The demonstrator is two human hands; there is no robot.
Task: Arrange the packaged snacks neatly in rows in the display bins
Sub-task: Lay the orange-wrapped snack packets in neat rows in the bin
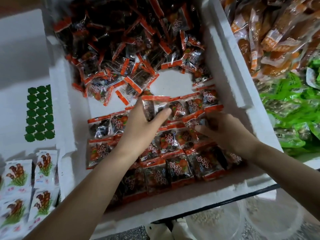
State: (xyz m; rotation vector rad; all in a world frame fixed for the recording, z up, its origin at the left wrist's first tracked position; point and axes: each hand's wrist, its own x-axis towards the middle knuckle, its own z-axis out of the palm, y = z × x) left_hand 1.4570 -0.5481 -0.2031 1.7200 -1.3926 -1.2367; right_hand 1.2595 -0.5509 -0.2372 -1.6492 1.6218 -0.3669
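— Snack packets [173, 153] with red edges and dark filling, where do they lie?

— They are inside a white foam bin [230, 80]. In the near half they lie flat in several rows, side by side and overlapping a little. In the far half the same kind makes a loose heap [121, 40], without order. Between the heap and the rows, a bare patch of the white bottom shows.

— And the hands?

— Both are over the farthest rows. The left hand [143, 122] is released: its fingers are stretched out and rest on the packets of that row, with the thumb pointing toward the heap. Whether the thumb pinches something, I cannot tell. The right hand [223, 130] is near the right end of the row, its back turned up. Its fingers are curled, and it is grasping a single packet [194, 121] between thumb and fingers. This packet sits a little tilted against its neighbours.

— What is around the bin?

— To the right, beyond the foam wall, orange packets [277, 40] are piled farther away and green packets [294, 110] nearer. To the left, on a white surface, green round pieces [39, 113] stand in a grid. Nearer are white packets [17, 174] with a brown mushroom picture, laid in columns. Below the near wall, clear tubs [259, 219] are seen.
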